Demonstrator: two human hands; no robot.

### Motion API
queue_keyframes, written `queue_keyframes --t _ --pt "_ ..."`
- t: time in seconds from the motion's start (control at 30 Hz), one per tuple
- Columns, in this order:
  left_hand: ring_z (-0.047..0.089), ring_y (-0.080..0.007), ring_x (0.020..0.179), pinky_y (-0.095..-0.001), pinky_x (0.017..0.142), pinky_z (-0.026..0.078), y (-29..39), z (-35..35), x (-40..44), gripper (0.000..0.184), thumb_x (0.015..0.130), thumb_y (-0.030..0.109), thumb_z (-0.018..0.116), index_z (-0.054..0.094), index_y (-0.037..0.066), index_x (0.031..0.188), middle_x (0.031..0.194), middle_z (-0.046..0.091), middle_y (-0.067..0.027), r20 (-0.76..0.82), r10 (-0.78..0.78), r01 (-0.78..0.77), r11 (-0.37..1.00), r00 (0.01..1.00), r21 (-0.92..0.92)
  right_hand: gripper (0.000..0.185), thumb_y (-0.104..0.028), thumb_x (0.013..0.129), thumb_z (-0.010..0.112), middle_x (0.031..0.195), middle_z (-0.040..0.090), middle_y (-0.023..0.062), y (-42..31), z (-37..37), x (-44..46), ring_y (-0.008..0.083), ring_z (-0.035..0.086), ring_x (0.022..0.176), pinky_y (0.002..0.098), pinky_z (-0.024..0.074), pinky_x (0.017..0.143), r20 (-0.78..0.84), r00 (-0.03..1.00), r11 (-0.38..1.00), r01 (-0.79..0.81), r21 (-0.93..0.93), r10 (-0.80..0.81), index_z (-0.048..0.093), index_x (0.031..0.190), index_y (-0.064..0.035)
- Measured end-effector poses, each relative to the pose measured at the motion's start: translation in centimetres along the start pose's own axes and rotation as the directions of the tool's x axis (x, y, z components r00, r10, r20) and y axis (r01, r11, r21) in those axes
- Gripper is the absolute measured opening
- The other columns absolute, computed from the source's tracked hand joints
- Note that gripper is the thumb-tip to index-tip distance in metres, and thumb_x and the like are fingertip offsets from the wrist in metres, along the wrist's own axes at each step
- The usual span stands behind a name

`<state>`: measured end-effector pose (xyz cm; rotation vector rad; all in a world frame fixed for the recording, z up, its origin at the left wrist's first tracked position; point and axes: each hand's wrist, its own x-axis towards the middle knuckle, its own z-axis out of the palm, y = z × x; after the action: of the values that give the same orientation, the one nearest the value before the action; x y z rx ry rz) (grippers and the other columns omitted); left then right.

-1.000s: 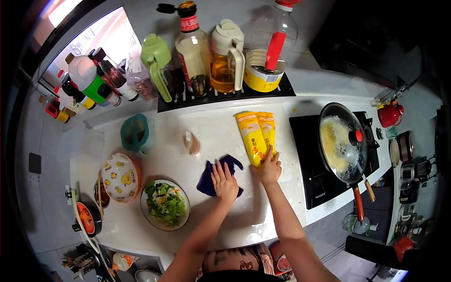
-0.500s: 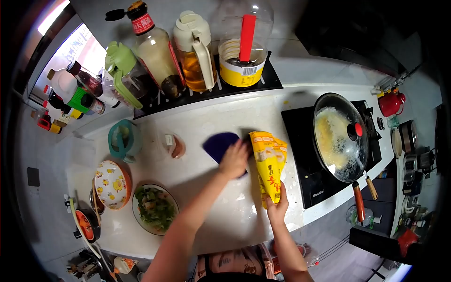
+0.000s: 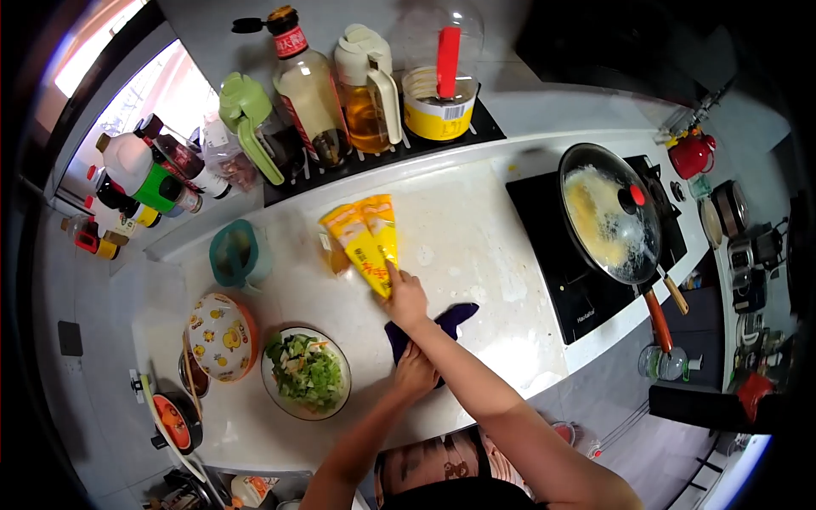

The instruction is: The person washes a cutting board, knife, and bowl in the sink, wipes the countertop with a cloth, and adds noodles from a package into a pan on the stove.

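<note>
My right hand [image 3: 406,297] is closed round the lower end of a yellow printed food packet [image 3: 365,251], its wider end pointing to the back of the counter. Partly hidden behind the packet is a small clear container [image 3: 333,256]. Nearer my body, my left hand [image 3: 416,371] is closed on a dark purple cloth [image 3: 459,315] that lies bunched on the white counter [image 3: 493,246]. My right forearm passes over part of the cloth. Left of my hands stands a plate of chopped green leaves [image 3: 306,374].
On the right, a lidded pan [image 3: 610,217] with pale bubbling contents sits on the black stove [image 3: 552,280], its handle toward the front. A duck-patterned bowl [image 3: 223,337] and a teal container [image 3: 236,253] stand left. Bottles and an oil jug [image 3: 368,93] line the back ledge.
My right hand has carried the yellow packet leftward across the counter, to the small container. My left hand has drawn the purple cloth toward my body. The view has shifted slightly.
</note>
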<state>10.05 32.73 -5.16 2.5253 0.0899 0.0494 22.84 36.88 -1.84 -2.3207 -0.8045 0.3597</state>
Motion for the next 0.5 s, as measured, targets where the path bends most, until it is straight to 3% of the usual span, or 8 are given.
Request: queue_keyframes --t 0.1,0.2,0.23,0.37,0.5 --pt "0.029 -0.0308 0.129 -0.0441 0.107 0.018 2.1 -0.8 1.9 0.053 0.085 0.025 0.048 0.037 0.003 0.131 0.137 0.034 -0.0181 -0.059 -0.016 0.016 1.000 0.998 0.001 0.058 -0.025 0.071 0.067 0.118 0.050 0.0223 -2.1 -3.3 -1.9 0.0370 0.049 0.106 0.0384 0.0427 0.088 -0.144 0.981 0.948 0.079 -0.307 -0.128 0.050 0.121 -0.0021" --pt "0.029 -0.0319 0.129 -0.0427 0.107 0.020 1.7 1.3 5.5 0.052 0.086 0.026 0.045 0.037 0.003 0.132 0.139 0.031 -0.0177 -0.051 -0.033 0.035 0.999 0.998 0.038 0.047 -0.019 0.075 0.063 0.122 0.047 0.0232 1.4 -7.0 -3.6 0.0384 0.046 0.111 0.0400 0.0386 0.094 -0.368 0.924 0.989 0.137 0.057 -0.107 0.052 0.117 0.0000" --pt "0.029 -0.0333 0.128 -0.0430 0.106 0.021 1.4 2.4 7.8 0.054 0.084 0.026 0.045 0.035 0.004 0.133 0.140 0.030 -0.0165 -0.042 0.002 0.013 0.937 0.999 0.349 0.042 -0.016 0.076 0.060 0.120 0.049 0.0228 2.9 -8.1 -4.8 0.0386 0.047 0.110 0.0401 0.0390 0.093 -0.411 0.910 0.986 0.118 0.121 -0.059 0.053 0.114 0.0006" --pt "0.025 -0.0374 0.129 -0.0489 0.104 0.023 0.3 2.8 17.5 0.054 0.080 0.018 0.050 0.037 0.003 0.130 0.140 0.030 -0.0162 -0.349 -0.217 0.284 0.946 0.911 0.153 0.031 -0.008 0.079 0.054 0.111 0.055 0.0198 8.7 -12.2 -10.5 0.0360 0.051 0.103 0.0390 0.0400 0.090 -0.436 0.897 0.981 0.014 0.194 0.073 0.055 0.108 0.0009" --pt "0.026 -0.0372 0.128 -0.0479 0.103 0.024 -2.4 1.7 28.6 0.054 0.082 0.021 0.048 0.038 0.002 0.131 0.140 0.029 -0.0161 -0.465 -0.252 0.381 0.901 0.849 0.206 0.029 -0.002 0.077 0.053 0.104 0.058 0.0181 11.9 -15.3 -14.6 0.0344 0.054 0.096 0.0389 0.0420 0.086 -0.394 0.903 0.971 -0.088 0.220 0.171 0.056 0.105 0.0013"
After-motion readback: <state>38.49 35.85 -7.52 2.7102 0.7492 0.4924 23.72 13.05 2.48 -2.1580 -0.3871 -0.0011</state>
